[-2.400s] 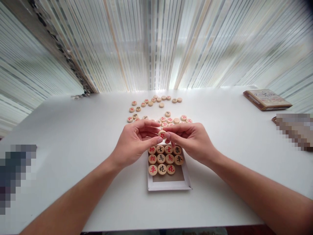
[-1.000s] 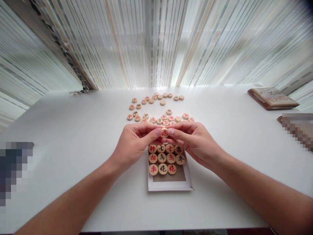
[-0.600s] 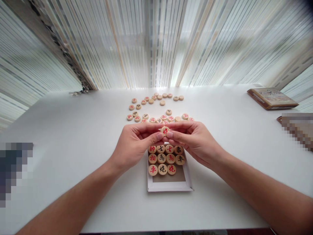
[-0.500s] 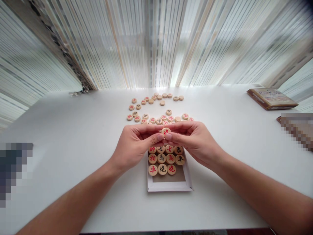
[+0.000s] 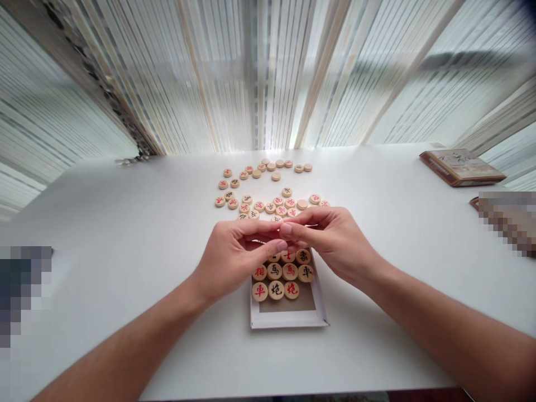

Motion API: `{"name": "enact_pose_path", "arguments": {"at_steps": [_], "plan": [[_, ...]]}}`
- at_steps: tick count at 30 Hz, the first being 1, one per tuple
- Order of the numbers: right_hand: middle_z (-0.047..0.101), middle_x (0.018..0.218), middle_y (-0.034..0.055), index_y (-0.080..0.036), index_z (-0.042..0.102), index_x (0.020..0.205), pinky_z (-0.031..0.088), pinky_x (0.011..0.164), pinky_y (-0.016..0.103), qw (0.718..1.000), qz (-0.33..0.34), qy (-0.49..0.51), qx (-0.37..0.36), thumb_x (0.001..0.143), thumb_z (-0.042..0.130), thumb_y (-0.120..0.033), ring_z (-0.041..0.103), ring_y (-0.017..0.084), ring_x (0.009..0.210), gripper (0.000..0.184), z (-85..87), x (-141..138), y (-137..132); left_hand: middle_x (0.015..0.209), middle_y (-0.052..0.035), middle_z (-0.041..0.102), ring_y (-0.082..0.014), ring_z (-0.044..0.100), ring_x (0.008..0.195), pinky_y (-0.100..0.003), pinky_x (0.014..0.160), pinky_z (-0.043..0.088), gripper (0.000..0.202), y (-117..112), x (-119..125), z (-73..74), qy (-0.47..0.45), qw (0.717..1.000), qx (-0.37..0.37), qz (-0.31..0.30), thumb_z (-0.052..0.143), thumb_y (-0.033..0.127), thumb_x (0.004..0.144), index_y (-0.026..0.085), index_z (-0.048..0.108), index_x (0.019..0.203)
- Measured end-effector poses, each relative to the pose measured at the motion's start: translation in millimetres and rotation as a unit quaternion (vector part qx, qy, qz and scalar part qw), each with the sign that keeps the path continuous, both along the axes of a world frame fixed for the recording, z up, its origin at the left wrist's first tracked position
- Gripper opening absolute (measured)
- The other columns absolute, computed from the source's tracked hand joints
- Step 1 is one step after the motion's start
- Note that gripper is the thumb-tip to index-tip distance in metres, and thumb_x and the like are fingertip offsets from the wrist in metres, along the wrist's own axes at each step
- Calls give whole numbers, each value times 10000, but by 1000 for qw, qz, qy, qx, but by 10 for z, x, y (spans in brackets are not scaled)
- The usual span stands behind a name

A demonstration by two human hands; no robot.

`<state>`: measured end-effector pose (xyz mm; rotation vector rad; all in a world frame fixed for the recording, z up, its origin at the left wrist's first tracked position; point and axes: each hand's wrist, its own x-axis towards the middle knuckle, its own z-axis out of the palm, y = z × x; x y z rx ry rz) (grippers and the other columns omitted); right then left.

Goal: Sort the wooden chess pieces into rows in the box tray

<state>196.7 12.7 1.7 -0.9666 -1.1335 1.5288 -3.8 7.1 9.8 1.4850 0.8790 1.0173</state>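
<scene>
My left hand (image 5: 234, 254) and my right hand (image 5: 330, 237) meet at their fingertips above the top end of a shallow white tray (image 5: 288, 320). Both are closed around a round wooden Chinese chess piece, now hidden behind the fingers. The right thumb presses against the left index fingertip, while the left thumb lies a little lower. Inside the tray, pieces lie face up in rows, among them a red piece (image 5: 259, 291), a black piece (image 5: 276, 290) and another red piece (image 5: 292, 290) in the front row. My hands cover the tray's far part.
Several loose chess pieces (image 5: 270, 207) are scattered on the white table (image 5: 125, 223) beyond my hands, some face down. At the right lie a flat brown box (image 5: 463, 166) and a partly blurred-out item (image 5: 506, 223). A blurred-out dark object (image 5: 25, 279) is at the left edge. Striped curtains (image 5: 230, 72) hang behind.
The red-marked chess piece that showed between my fingertips is now hidden by them. My left thumb has shifted lower and right, away from the right thumb. The view has shifted slightly.
</scene>
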Motion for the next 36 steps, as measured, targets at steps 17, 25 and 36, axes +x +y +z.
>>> {"name": "enact_pose_path", "arguments": {"at_steps": [17,25,36], "plan": [[869,977,77,-240,891,1079,686,908,348,998,68,12,1,768,993,-325,835,218,897,338,-22,52,12,1009,-51,884,-231,859,918,-275,854,719,281,74,-11,-20,-50,998,-6,34,957,213,797,249,894,1069],[836,779,53,-184,844,851,672,697,259,999,25,-11,-23,548,1089,-257,823,208,748,396,-33,31,3,1052,-58,872,-274,858,995,-303,883,726,225,44,-15,-43,-21,999,15,28,943,247,821,275,894,1039],[804,693,51,-155,806,760,629,600,239,999,16,3,-37,513,1097,-276,766,166,622,401,33,6,-8,1111,-67,872,-221,861,967,-239,857,719,309,26,-2,-56,-13,997,71,-3,869,99,869,239,875,1145]]}}
